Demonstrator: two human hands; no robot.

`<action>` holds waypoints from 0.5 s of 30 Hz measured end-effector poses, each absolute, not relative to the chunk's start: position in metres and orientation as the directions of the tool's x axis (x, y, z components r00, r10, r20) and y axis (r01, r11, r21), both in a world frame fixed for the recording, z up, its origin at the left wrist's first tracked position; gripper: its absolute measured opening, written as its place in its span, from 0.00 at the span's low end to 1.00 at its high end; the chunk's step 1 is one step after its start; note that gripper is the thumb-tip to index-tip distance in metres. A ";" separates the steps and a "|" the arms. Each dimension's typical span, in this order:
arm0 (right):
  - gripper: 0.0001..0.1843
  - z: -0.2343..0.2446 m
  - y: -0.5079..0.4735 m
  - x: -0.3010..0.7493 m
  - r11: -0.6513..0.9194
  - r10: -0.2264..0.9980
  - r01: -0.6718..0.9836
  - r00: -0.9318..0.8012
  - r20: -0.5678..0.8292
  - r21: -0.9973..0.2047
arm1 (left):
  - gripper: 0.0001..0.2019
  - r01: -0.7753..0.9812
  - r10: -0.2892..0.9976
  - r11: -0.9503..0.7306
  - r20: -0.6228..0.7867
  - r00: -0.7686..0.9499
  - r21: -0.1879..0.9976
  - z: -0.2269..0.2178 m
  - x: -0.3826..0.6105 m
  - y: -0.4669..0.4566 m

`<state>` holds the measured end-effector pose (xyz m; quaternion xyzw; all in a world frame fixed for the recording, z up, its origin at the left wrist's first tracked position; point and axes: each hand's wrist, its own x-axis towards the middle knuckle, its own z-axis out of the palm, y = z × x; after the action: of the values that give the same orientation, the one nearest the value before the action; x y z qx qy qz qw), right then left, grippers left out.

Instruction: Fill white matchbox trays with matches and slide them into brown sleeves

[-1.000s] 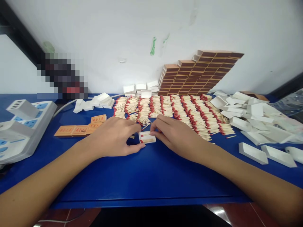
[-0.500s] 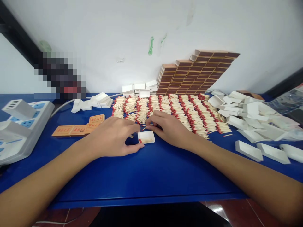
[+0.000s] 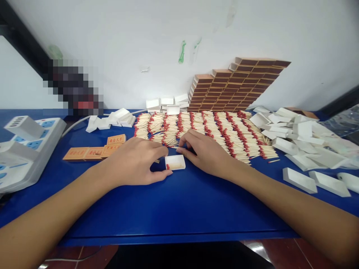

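Observation:
A small white matchbox tray (image 3: 175, 162) with a few red-tipped matches in it lies on the blue table (image 3: 174, 209). My left hand (image 3: 134, 160) rests just left of the tray, its fingers curled and the thumb near the tray's front corner. Behind the tray, my right hand (image 3: 206, 151) pinches matches at the near edge of the long spread of red-tipped matches (image 3: 213, 130). What the left fingers hold is hidden.
Orange matchbox sleeves (image 3: 94, 149) lie at the left, beside a white power strip (image 3: 25, 149). Brown sleeves (image 3: 235, 87) are stacked against the wall. Several empty white trays (image 3: 303, 145) are heaped at the right, more (image 3: 165, 104) at the back.
My right hand has left the tray and moved back to the edge of the match spread, where it pinches matches. My left hand has stayed in place.

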<state>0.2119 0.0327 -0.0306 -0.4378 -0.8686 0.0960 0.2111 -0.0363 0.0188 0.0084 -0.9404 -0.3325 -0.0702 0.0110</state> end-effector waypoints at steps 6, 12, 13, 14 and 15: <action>0.07 -0.029 0.031 0.213 0.554 0.832 0.761 -0.509 0.219 -0.336 | 0.14 0.627 0.625 -0.778 0.142 0.768 0.032 0.007 -0.036 0.019; 0.06 -0.025 0.032 0.214 0.538 0.842 0.771 -0.510 0.176 -0.339 | 0.14 0.628 0.627 -0.777 0.143 0.766 0.041 0.008 -0.037 0.018; 0.06 -0.022 0.032 0.215 0.535 0.844 0.774 -0.505 0.180 -0.340 | 0.15 0.629 0.628 -0.776 0.143 0.765 0.042 0.008 -0.037 0.019; 0.06 -0.019 0.032 0.216 0.535 0.844 0.775 -0.501 0.190 -0.337 | 0.15 0.632 0.631 -0.774 0.141 0.763 0.043 0.008 -0.037 0.019; 0.05 -0.016 0.030 0.217 0.541 0.841 0.774 -0.502 0.203 -0.329 | 0.15 0.636 0.635 -0.771 0.138 0.760 0.042 0.007 -0.037 0.019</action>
<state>0.2168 0.0304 -0.0160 -0.4688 -0.8610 0.0979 0.1710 -0.0371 0.0192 0.0074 -0.9382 -0.3385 -0.0721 0.0035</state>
